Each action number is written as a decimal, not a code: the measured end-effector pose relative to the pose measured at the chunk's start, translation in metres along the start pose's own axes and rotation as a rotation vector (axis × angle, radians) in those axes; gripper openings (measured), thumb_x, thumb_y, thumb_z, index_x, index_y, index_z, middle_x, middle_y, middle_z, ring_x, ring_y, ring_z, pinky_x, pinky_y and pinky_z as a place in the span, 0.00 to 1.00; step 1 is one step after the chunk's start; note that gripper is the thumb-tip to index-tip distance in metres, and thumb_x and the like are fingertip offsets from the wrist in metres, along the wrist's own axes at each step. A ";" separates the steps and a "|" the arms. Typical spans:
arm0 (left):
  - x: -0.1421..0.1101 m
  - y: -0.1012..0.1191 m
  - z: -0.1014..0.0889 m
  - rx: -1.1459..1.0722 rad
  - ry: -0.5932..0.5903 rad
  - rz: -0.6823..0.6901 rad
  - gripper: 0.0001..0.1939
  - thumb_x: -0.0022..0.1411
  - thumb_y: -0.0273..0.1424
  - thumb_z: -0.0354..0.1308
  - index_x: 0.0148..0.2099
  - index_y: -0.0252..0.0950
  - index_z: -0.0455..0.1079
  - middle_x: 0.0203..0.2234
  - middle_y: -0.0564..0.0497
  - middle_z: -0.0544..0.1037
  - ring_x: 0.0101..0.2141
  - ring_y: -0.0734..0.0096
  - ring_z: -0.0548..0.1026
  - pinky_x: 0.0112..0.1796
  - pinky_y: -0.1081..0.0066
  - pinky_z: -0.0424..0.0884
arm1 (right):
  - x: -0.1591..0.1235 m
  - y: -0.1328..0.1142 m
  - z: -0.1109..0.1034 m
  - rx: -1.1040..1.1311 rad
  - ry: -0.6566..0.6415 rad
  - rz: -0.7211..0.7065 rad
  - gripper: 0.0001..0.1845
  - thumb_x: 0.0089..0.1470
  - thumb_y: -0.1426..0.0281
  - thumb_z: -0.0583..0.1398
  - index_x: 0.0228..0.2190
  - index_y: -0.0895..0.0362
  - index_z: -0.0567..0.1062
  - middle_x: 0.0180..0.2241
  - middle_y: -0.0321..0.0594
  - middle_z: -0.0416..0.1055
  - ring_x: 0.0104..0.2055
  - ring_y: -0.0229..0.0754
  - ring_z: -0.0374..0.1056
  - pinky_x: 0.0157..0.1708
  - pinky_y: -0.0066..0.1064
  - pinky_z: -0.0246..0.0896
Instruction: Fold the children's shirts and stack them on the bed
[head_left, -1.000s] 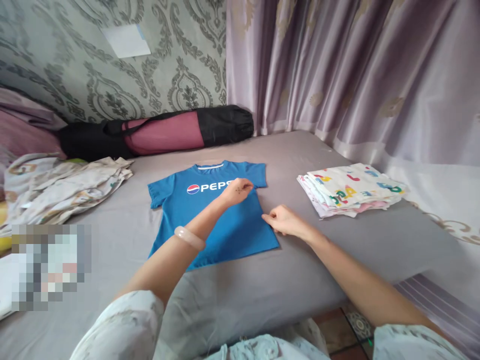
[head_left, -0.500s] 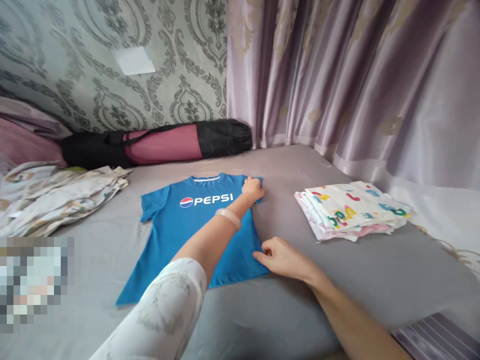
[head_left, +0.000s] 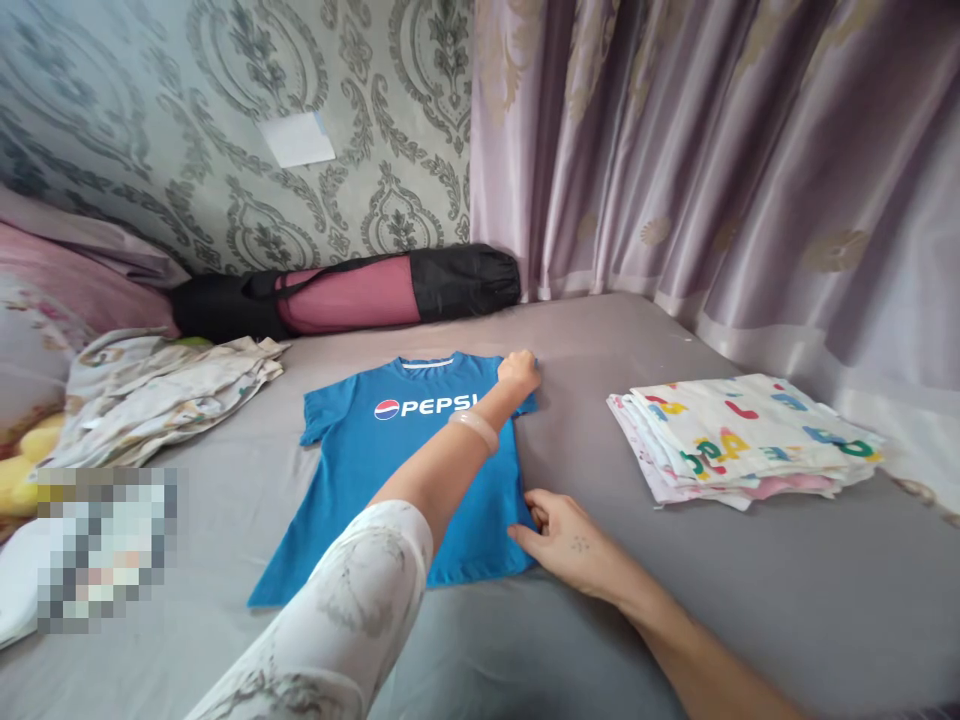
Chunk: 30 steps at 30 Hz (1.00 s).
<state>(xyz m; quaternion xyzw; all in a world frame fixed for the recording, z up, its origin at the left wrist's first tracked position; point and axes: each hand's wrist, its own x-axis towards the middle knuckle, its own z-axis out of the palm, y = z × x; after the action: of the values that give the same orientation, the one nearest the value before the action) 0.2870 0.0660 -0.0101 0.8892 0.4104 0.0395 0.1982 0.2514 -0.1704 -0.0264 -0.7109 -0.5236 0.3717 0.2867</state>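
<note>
A blue short-sleeved T-shirt (head_left: 405, 470) with a white PEPSI print lies flat, front up, its collar pointing away from me. My left hand (head_left: 519, 371) reaches across it and is closed on the cloth at the right shoulder and sleeve. The left forearm, with a pale bangle (head_left: 474, 428) at the wrist, covers part of the print and the shirt's middle. Near the lower right corner, my right hand (head_left: 566, 540) pinches the side edge, thumb on top and fingers curled at the edge; the fingertips are partly hidden.
A folded stack of patterned white cloth (head_left: 750, 430) lies to the right on the grey bed sheet (head_left: 600, 370). Crumpled patterned cloth (head_left: 180, 385) is at the left. A long black and pink bag (head_left: 352, 292) rests along the wall. Purple curtains (head_left: 637, 150) hang behind.
The view has swung a little to the left, so everything sits farther right in the picture. My right hand's fingers have come in closer against the shirt's side edge. My left hand stays at the sleeve.
</note>
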 end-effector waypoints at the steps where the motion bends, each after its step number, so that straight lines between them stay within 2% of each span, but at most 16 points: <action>1: 0.001 -0.006 -0.005 -0.086 0.020 -0.040 0.11 0.61 0.25 0.55 0.44 0.25 0.74 0.40 0.32 0.77 0.45 0.55 0.76 0.46 0.62 0.71 | 0.000 0.000 0.000 0.036 -0.008 -0.008 0.11 0.50 0.64 0.60 0.22 0.54 0.64 0.19 0.30 0.62 0.23 0.35 0.56 0.23 0.27 0.46; 4: 0.003 -0.027 -0.021 -0.403 0.059 -0.149 0.07 0.60 0.27 0.56 0.36 0.27 0.74 0.29 0.40 0.78 0.35 0.61 0.78 0.38 0.65 0.74 | -0.002 0.000 0.001 0.161 -0.042 -0.035 0.09 0.50 0.63 0.61 0.30 0.56 0.71 0.23 0.32 0.66 0.25 0.36 0.59 0.25 0.27 0.51; 6: 0.002 -0.040 -0.032 -0.617 0.078 -0.207 0.05 0.58 0.27 0.58 0.34 0.29 0.72 0.24 0.46 0.76 0.29 0.66 0.77 0.34 0.68 0.75 | -0.003 -0.001 0.002 0.223 -0.057 -0.050 0.15 0.50 0.63 0.62 0.39 0.57 0.73 0.26 0.33 0.68 0.27 0.36 0.61 0.27 0.27 0.54; 8: -0.003 -0.053 -0.042 -0.818 0.111 -0.253 0.02 0.57 0.26 0.59 0.33 0.31 0.70 0.22 0.49 0.74 0.26 0.71 0.75 0.32 0.70 0.74 | -0.005 -0.002 0.005 0.239 -0.058 -0.054 0.22 0.50 0.65 0.62 0.47 0.58 0.70 0.29 0.34 0.68 0.28 0.36 0.62 0.28 0.27 0.56; 11: -0.017 -0.072 -0.055 -1.074 0.145 -0.300 0.04 0.54 0.25 0.60 0.31 0.33 0.67 0.22 0.51 0.73 0.24 0.74 0.73 0.30 0.72 0.74 | -0.007 -0.006 0.012 0.167 -0.036 -0.069 0.28 0.53 0.68 0.59 0.55 0.57 0.64 0.32 0.35 0.68 0.29 0.35 0.63 0.30 0.28 0.59; 15: -0.036 -0.099 -0.061 -1.304 0.185 -0.373 0.07 0.52 0.25 0.62 0.30 0.34 0.65 0.21 0.53 0.71 0.21 0.76 0.70 0.26 0.75 0.71 | -0.013 -0.014 0.021 -0.031 0.040 -0.200 0.25 0.56 0.71 0.55 0.56 0.53 0.63 0.37 0.38 0.68 0.34 0.38 0.65 0.38 0.33 0.62; 18: -0.047 -0.119 -0.057 -1.392 0.224 -0.451 0.06 0.54 0.26 0.60 0.30 0.34 0.64 0.20 0.54 0.69 0.20 0.78 0.68 0.24 0.78 0.68 | -0.017 -0.019 0.029 -0.185 0.098 -0.343 0.26 0.55 0.77 0.52 0.56 0.55 0.62 0.42 0.42 0.68 0.41 0.42 0.66 0.44 0.38 0.63; 22: -0.059 -0.141 -0.046 -1.427 0.259 -0.566 0.05 0.58 0.29 0.58 0.35 0.34 0.65 0.19 0.54 0.67 0.18 0.77 0.66 0.22 0.77 0.65 | -0.020 -0.020 0.035 -0.352 0.100 -0.498 0.33 0.48 0.84 0.50 0.56 0.56 0.62 0.42 0.45 0.69 0.45 0.46 0.64 0.48 0.42 0.62; 25: -0.065 -0.149 -0.037 -1.426 0.300 -0.597 0.12 0.57 0.29 0.60 0.43 0.34 0.65 0.21 0.55 0.67 0.19 0.76 0.67 0.23 0.75 0.66 | -0.020 -0.019 0.036 -0.410 0.084 -0.558 0.32 0.50 0.84 0.49 0.57 0.57 0.62 0.41 0.44 0.70 0.45 0.47 0.64 0.48 0.43 0.62; 28: -0.066 -0.152 -0.029 -1.352 0.370 -0.529 0.28 0.50 0.25 0.65 0.54 0.39 0.63 0.24 0.56 0.69 0.21 0.76 0.68 0.25 0.75 0.66 | -0.020 -0.019 0.036 -0.394 0.076 -0.596 0.29 0.52 0.84 0.49 0.55 0.56 0.65 0.41 0.44 0.71 0.45 0.45 0.65 0.48 0.41 0.63; 30: -0.064 -0.155 -0.024 -1.203 0.399 -0.421 0.30 0.48 0.21 0.63 0.55 0.40 0.65 0.25 0.57 0.69 0.21 0.77 0.67 0.26 0.75 0.65 | -0.020 -0.020 0.036 -0.343 0.062 -0.621 0.25 0.55 0.82 0.51 0.52 0.55 0.68 0.41 0.43 0.72 0.45 0.45 0.66 0.47 0.40 0.63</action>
<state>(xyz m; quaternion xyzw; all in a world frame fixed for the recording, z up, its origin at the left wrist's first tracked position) 0.1283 0.1163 -0.0414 0.5002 0.5105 0.3856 0.5835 0.2079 -0.1833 -0.0261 -0.5666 -0.7607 0.1515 0.2782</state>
